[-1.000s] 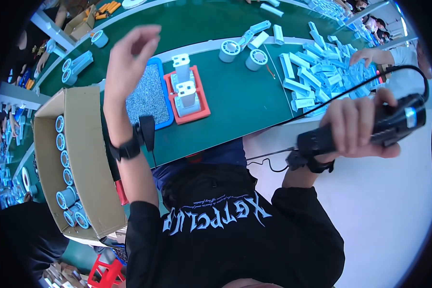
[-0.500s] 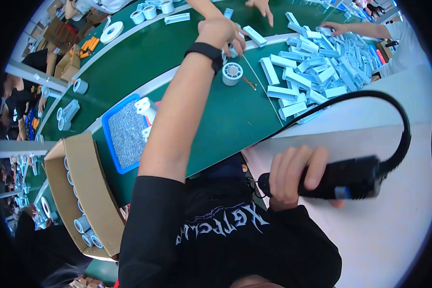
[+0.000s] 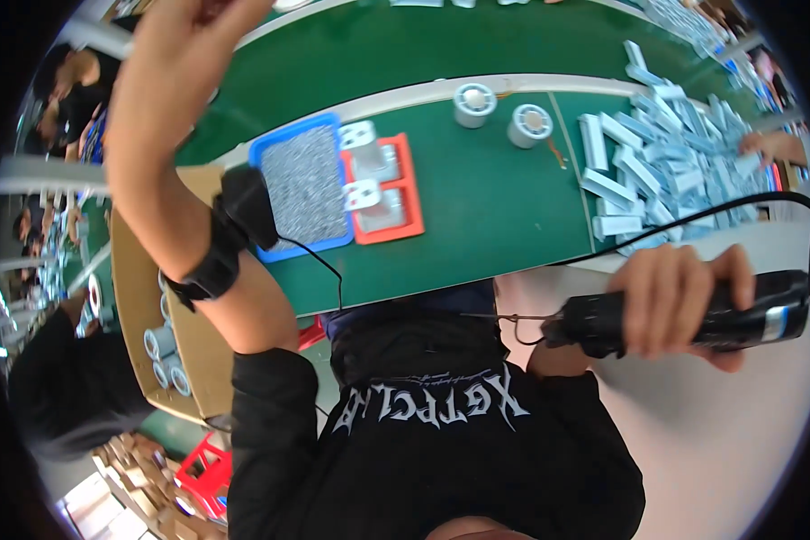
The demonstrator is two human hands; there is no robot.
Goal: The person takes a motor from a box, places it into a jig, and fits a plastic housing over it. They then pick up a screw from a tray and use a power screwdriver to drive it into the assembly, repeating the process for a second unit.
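My right hand (image 3: pixel 670 301) is wrapped round a black corded electric screwdriver (image 3: pixel 751 310), its thin bit pointing left, in front of the table edge. My left hand (image 3: pixel 198 18) is raised at the far left, blurred and partly cut off by the picture's top edge, so its fingers do not show clearly. A black strap (image 3: pixel 211 270) with a small black box (image 3: pixel 247 205) is on the left forearm. Two pale round cylinders (image 3: pixel 474 106) with short wires stand on the green table (image 3: pixel 477 202). Beside them is a red-orange holder (image 3: pixel 409 193) with two white upright parts (image 3: pixel 362 194).
A blue tray (image 3: pixel 259 148) of small grey metal pieces adjoins the holder. A cardboard box (image 3: pixel 135 297) with pale cylinders stands at left. At right lies a heap of pale blue-grey housings (image 3: pixel 684 153), touched by another person's hand (image 3: pixel 774 146). The screwdriver's black cable (image 3: pixel 693 214) crosses there.
My left hand has left the cylinders and swung to the far left. Two cylinders now stand visible, where one was plain before. The right hand and screwdriver have shifted right in view.
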